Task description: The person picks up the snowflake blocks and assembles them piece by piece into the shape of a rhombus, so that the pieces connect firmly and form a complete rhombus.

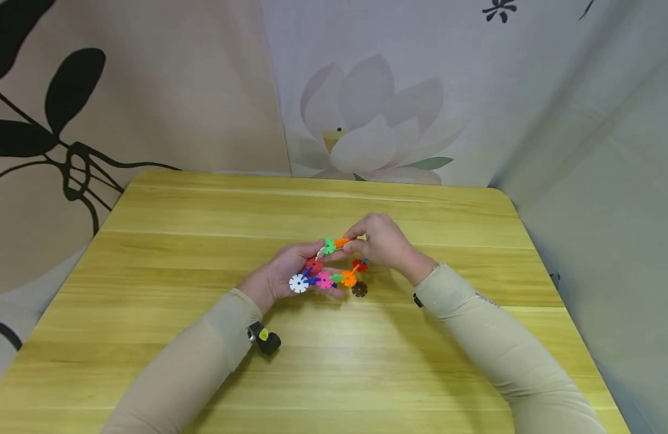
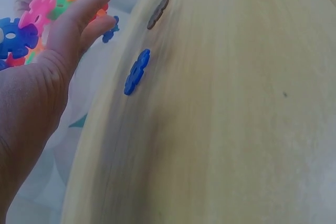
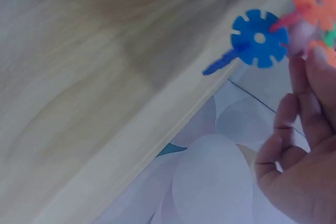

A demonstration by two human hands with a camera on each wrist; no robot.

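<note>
A chain of colourful plastic snowflake discs [image 1: 324, 279], notched and slotted into one another, curves between the two hands above the table. My left hand [image 1: 279, 276] holds it from the left, thumb beside the green disc [image 1: 329, 246] and the other fingers stretched out beneath. The thumb and index finger of my right hand [image 1: 388, 241] pinch an orange disc [image 1: 341, 242] at the chain's far side. A white disc [image 1: 298, 283] stands at the near left. In the right wrist view, a blue disc [image 3: 259, 38] with a darker blue one slotted into it hangs from the chain.
On the wooden table [image 1: 366, 374] a loose brown disc [image 1: 359, 289] lies just below the hands. Another loose disc, blue [image 2: 137, 72], lies near it in the left wrist view. A printed curtain [image 1: 377, 120] hangs behind the table's far edge.
</note>
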